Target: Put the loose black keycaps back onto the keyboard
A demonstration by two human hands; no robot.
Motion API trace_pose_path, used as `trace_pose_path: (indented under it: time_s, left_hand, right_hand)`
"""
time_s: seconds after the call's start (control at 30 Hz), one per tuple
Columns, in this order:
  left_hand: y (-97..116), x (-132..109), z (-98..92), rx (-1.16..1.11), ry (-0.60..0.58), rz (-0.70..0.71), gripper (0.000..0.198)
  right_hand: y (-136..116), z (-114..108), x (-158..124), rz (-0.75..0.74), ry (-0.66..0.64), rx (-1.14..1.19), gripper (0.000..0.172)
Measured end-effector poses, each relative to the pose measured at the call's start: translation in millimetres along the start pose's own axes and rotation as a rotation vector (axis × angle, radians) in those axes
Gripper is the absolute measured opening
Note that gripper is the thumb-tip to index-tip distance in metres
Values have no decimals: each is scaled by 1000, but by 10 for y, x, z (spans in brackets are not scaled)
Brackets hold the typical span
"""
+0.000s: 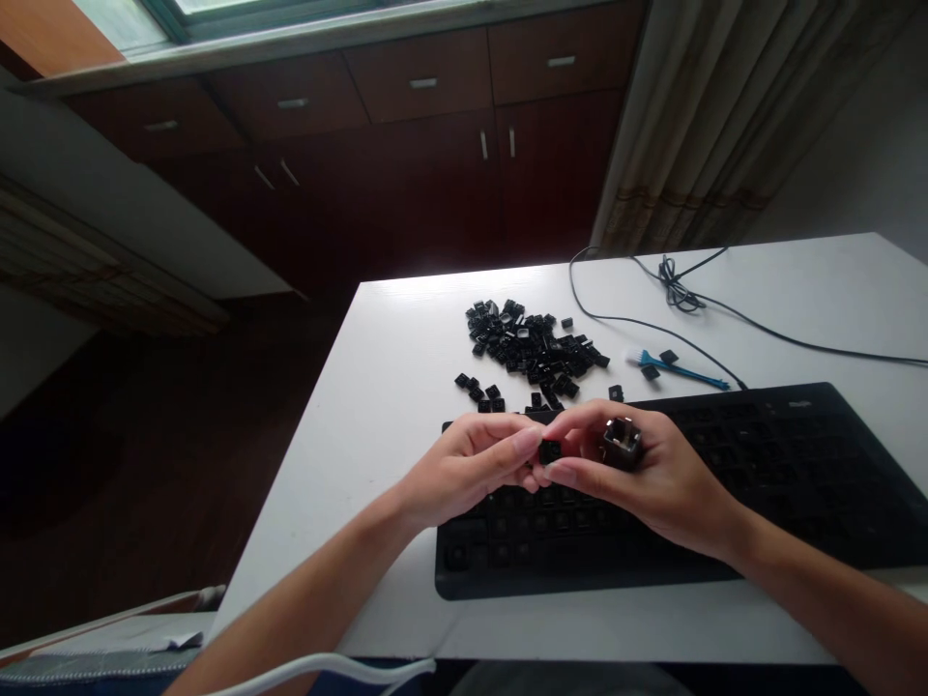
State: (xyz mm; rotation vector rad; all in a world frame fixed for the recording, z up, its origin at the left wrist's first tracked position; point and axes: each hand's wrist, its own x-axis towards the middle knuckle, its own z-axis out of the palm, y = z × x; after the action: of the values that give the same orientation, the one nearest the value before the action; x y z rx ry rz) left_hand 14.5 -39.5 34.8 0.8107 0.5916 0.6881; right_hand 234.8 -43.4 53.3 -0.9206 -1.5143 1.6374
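A small black keycap (551, 451) is pinched between my two hands above the keyboard. The thumb and fingers of my left hand (468, 466) close on its left side. From the right, the thumb and index finger of my right hand (659, 474) grip it. A dark boxy piece with shiny metal prongs (622, 443) is tucked in the same right hand; its exact kind is unclear. Below both hands lies a black keyboard (580, 556), its key area largely without caps, partly covered by my right hand and forearm.
Beyond the keyboard is a heap of loose black keycaps (536, 343). A blue brush (685, 370) with white bristles lies right of it, beside a few more caps. A black cable (797, 340) crosses the white table (348, 416). The table's left edge drops to a dark floor.
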Motion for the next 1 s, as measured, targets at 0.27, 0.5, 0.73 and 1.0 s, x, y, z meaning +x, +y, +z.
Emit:
trace_pose_path:
  time_s: [0.27,0.5,0.73,1.0]
  left_hand:
    - [-48,-50,40,-368,-35,-253,29]
    - [-54,-71,52,-334,-8,-252,29]
    - [-94,-81,0,-297,-87,-195,30]
    - [-117,-71,-33,-199,-157,-151,24]
  right_hand:
    - [32,152,-75,-165,109,-172,38]
    - [74,173,-77,-262,105,-244,30]
    - [106,211,-101,-318,120,-209,36]
    - [86,223,-112,-369,112,-212,32]
